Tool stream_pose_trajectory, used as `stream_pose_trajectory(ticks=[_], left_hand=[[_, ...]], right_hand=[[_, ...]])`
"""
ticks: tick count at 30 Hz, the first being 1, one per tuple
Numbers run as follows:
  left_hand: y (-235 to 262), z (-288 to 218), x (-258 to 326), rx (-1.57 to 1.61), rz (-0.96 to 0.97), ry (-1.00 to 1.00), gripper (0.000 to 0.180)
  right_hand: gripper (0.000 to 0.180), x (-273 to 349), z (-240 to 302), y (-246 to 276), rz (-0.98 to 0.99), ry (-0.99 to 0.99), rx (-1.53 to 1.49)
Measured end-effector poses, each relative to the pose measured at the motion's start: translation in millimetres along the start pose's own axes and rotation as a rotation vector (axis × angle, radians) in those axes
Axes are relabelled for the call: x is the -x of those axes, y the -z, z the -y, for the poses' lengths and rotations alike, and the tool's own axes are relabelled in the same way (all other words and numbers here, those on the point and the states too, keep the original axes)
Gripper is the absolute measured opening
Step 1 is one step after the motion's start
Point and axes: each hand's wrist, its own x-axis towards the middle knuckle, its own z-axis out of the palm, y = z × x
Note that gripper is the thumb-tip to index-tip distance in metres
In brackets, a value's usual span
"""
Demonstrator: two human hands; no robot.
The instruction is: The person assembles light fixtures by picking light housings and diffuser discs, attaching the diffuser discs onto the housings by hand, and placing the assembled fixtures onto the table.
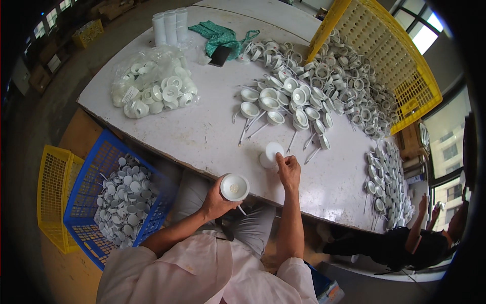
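Observation:
In my left hand [214,201] is a white round downlight housing [242,183], its open face turned up. Small yellowish dots show on its inner floor, and a short white lead hangs below. My right hand [288,171] has its thumb and fingers pinched at the edge of a white disc [274,149], on top of a short white stack near the table's front edge. Whether the disc is lifted off the stack, I cannot tell. Beyond my hands, several similar housings [276,117] with leads lie loosely spread.
A clear bag [152,86] of white rings, white cylinders [171,28], a green cloth [215,34] and a dark phone [219,56] lie on the table [212,126]. A tipped yellow crate [425,83] spills rings. A blue crate [83,202] of lamps stands left; another person [400,245] works at right.

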Motion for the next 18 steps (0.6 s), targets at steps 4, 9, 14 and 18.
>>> stream_pose_trajectory(ticks=[4,9,14,18], left_hand=[[1.4,-0.9,3.8,-0.099,0.052,-0.052,0.063],[3.9,18.0,4.7,-0.167,0.034,-0.111,0.063],[-3.3,5.8,4.0,-0.073,0.098,0.011,0.065],[-4.2,5.4,-1.0,-0.029,0.108,-0.005,0.065]], right_hand=[[0.033,-8.1,-16.7,-7.0,0.008,0.128,-0.148],[0.028,4.9,-4.6,-0.7,0.069,-0.021,-0.507],[0.017,16.8,-6.9,11.0,0.103,-0.217,-0.941],[0.012,38.0,-5.1,16.0,0.036,-0.271,-1.096]])
